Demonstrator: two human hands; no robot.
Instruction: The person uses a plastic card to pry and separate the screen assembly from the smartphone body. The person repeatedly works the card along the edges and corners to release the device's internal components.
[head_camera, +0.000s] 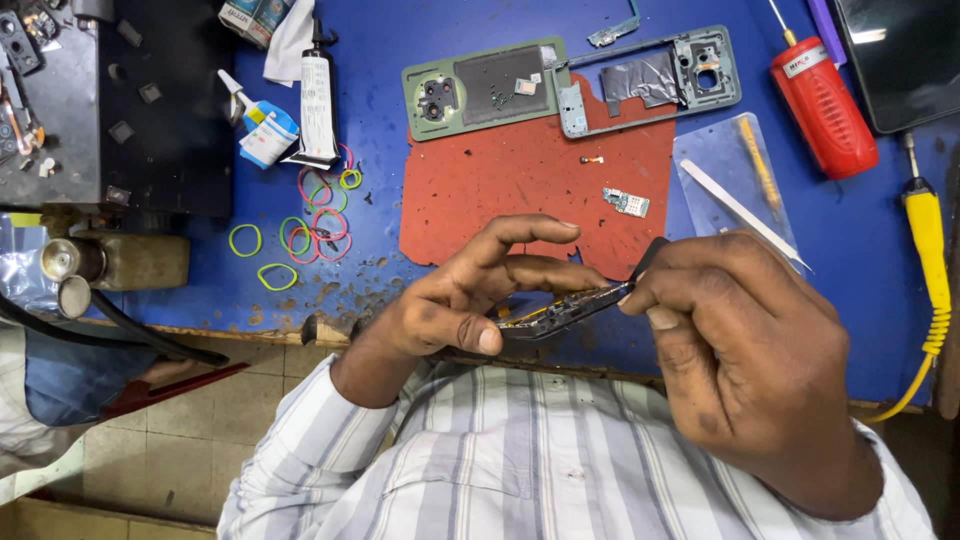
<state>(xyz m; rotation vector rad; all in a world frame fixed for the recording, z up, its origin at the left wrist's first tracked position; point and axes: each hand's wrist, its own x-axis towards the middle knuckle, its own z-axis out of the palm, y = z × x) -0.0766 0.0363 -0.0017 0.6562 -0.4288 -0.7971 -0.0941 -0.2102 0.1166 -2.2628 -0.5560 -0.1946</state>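
Note:
My left hand grips an opened phone body, held edge-on near my chest with its thin side toward the camera. My right hand pinches a thin black tool whose tip meets the phone's right end. Both hands hover over the front edge of the blue table. The phone's inner parts are mostly hidden by my fingers.
A red mat carries a small circuit board. Behind it lie a green back cover and a grey mid-frame. A red screwdriver, yellow-handled tool, glue tube and several rubber bands surround it.

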